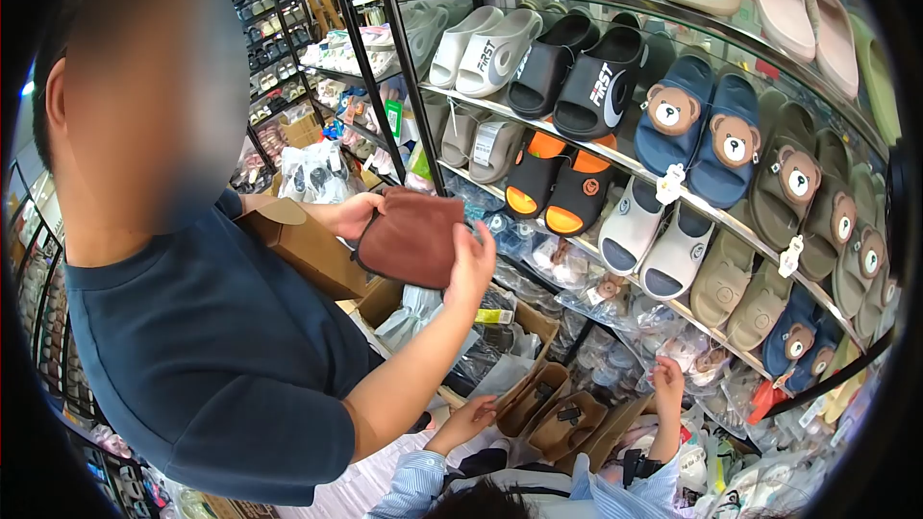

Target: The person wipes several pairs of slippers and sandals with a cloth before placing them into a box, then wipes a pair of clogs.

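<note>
The glass shelf rack (635, 168) is loaded with rows of slides, and bagged pairs are heaped beneath it. The wearer's own left and right hands are not seen in the view, so their state cannot be told.

A person in a dark T-shirt (212, 356) is stood close to the camera. An open cardboard box (303, 240) is held against the chest, and a brown soft slipper (413, 235) is held just above the box. It is gripped between the far hand (356, 214), closed on its edge, and the near hand (471, 264), pressed flat against its side.

Lower down, tan slippers (553, 413) are touched by one hand in a striped sleeve (469, 415). A second raised hand (666, 380) is pushed in among the bagged pairs (615, 327).

The box seems to be only loosely supported, so it could well be tipped or dropped onto the crouched person below. The brown soft slipper could be let slip from the flat palm, and the heaped bags could be dislodged by the raised hand
</note>
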Tool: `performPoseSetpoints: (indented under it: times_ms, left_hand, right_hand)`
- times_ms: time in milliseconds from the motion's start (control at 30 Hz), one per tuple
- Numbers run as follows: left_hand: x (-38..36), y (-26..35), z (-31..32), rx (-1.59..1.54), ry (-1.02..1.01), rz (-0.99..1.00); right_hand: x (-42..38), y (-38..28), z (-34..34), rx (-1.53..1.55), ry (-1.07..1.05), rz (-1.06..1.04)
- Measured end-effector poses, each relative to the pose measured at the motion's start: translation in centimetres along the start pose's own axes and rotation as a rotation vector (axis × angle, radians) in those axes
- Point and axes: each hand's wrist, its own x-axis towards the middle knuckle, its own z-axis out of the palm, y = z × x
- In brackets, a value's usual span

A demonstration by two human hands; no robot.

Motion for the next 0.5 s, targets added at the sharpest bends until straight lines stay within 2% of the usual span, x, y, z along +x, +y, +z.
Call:
performPoseSetpoints:
  times_ms: [400, 500]
  left_hand:
    - [0.0, -0.2, 0.2, -0.035, 0.000, 0.006]
    - [-0.1, 0.1, 0.2, 0.025, -0.003, -0.049]
  right_hand:
    - [-0.2, 0.1, -0.3, 0.006, -0.029, 0.043]
    - [-0.1, 0.7, -0.3, -0.014, -0.032, 0.010]
